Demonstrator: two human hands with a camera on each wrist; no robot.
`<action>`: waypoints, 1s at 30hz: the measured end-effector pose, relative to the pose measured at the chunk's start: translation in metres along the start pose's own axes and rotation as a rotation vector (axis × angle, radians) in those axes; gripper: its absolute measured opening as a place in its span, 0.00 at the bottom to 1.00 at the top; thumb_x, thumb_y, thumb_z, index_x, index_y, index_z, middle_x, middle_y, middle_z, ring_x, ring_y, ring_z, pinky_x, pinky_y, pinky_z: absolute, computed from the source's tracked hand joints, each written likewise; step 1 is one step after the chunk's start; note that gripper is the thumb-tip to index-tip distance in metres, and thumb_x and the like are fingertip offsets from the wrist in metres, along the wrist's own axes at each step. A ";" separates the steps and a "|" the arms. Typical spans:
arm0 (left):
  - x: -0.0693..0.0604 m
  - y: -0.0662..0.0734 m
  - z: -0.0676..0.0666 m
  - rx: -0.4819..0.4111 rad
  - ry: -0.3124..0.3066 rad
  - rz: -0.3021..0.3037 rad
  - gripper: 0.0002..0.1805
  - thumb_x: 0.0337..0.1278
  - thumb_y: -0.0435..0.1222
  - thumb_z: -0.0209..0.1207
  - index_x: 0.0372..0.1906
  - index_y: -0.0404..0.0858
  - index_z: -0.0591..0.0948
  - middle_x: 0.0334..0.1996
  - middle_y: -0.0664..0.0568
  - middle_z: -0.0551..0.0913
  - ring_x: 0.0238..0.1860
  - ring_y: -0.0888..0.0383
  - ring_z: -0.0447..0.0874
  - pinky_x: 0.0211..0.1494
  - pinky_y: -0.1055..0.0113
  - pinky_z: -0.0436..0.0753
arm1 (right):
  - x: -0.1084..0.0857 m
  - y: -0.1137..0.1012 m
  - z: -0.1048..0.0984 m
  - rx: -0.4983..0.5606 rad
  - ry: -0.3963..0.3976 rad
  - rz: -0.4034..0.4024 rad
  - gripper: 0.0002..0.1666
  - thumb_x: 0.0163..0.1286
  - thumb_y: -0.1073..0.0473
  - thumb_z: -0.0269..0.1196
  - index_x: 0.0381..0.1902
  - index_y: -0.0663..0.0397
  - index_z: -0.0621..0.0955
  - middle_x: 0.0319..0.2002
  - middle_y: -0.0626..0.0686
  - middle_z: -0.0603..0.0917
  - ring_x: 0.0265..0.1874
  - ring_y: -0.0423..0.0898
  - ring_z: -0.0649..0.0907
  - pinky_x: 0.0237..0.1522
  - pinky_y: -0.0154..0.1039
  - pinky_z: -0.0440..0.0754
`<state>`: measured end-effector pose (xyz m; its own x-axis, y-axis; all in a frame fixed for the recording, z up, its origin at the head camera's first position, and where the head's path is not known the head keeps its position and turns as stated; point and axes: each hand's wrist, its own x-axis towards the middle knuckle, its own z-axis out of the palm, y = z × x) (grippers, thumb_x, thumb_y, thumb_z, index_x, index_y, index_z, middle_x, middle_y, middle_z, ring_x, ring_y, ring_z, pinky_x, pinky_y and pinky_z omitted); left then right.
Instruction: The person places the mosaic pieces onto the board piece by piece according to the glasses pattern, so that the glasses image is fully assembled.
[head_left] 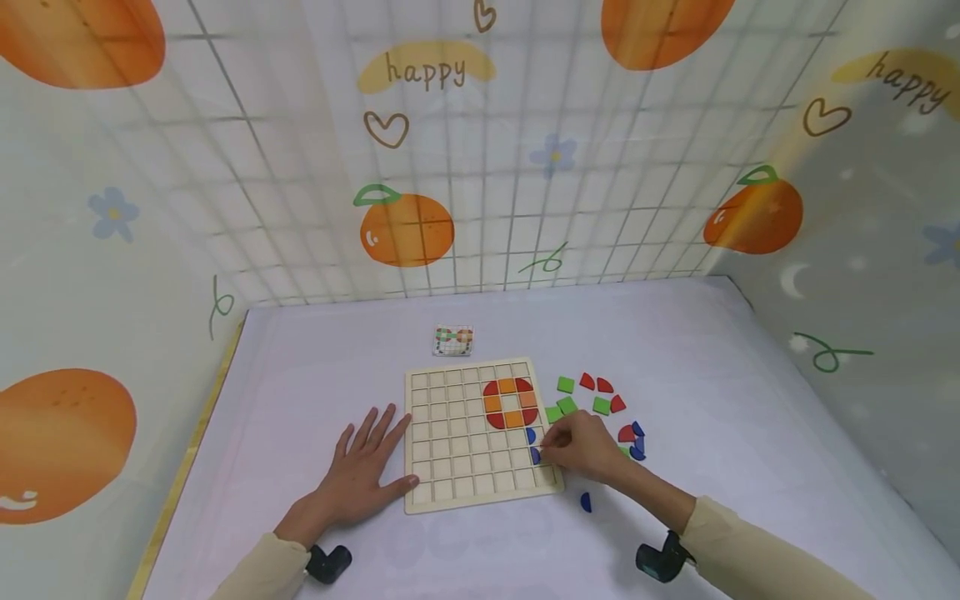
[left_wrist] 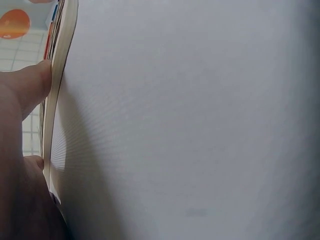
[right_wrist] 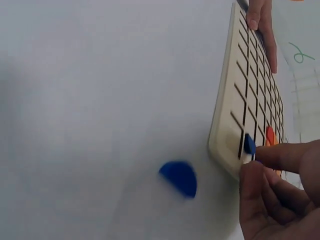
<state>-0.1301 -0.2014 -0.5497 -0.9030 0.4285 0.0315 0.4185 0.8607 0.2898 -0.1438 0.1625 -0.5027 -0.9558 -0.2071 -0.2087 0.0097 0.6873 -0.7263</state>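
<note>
A pale wooden grid board [head_left: 450, 450] lies on the table, with a ring of red and orange pieces [head_left: 492, 404] set in its upper right cells. Below the ring, a blue half-round piece [head_left: 531, 435] sits in the right column. My right hand [head_left: 581, 447] pinches another blue half-round piece [head_left: 536, 456] with thumb and forefinger at a cell beneath it; in the right wrist view, blue [right_wrist: 249, 144] shows at the fingertips. My left hand [head_left: 362, 479] is spread flat, its thumb and fingertips touching the board's left edge.
Loose green squares [head_left: 566, 384], red quarter-round pieces [head_left: 587, 381] and blue half-round pieces [head_left: 637, 428] lie right of the board. One blue half-round piece [head_left: 586, 502] lies nearer the front. A small pattern card [head_left: 453, 340] lies behind the board. Printed curtains surround the table.
</note>
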 end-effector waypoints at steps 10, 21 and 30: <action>0.000 0.000 0.002 0.018 -0.003 0.006 0.50 0.59 0.66 0.54 0.79 0.45 0.54 0.78 0.44 0.47 0.76 0.40 0.39 0.71 0.36 0.42 | -0.037 0.028 -0.016 -0.186 0.013 0.021 0.15 0.49 0.54 0.80 0.34 0.48 0.88 0.21 0.40 0.77 0.24 0.41 0.76 0.25 0.34 0.79; 0.000 -0.003 0.004 0.000 0.031 0.031 0.50 0.59 0.66 0.53 0.78 0.45 0.54 0.78 0.42 0.48 0.76 0.39 0.40 0.70 0.35 0.43 | -0.073 0.045 -0.021 -0.196 -0.092 -0.005 0.21 0.48 0.53 0.80 0.41 0.47 0.89 0.23 0.39 0.77 0.25 0.40 0.75 0.25 0.31 0.77; 0.000 -0.003 0.006 -0.010 0.040 0.034 0.50 0.59 0.66 0.53 0.78 0.44 0.55 0.77 0.42 0.48 0.76 0.39 0.40 0.70 0.35 0.43 | -0.072 0.049 -0.011 -0.212 -0.058 -0.112 0.14 0.56 0.53 0.76 0.41 0.48 0.89 0.23 0.34 0.76 0.23 0.35 0.75 0.26 0.29 0.77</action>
<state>-0.1308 -0.2026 -0.5558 -0.8913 0.4465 0.0794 0.4487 0.8429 0.2970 -0.0774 0.2191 -0.5162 -0.9289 -0.3258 -0.1759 -0.1634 0.7871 -0.5948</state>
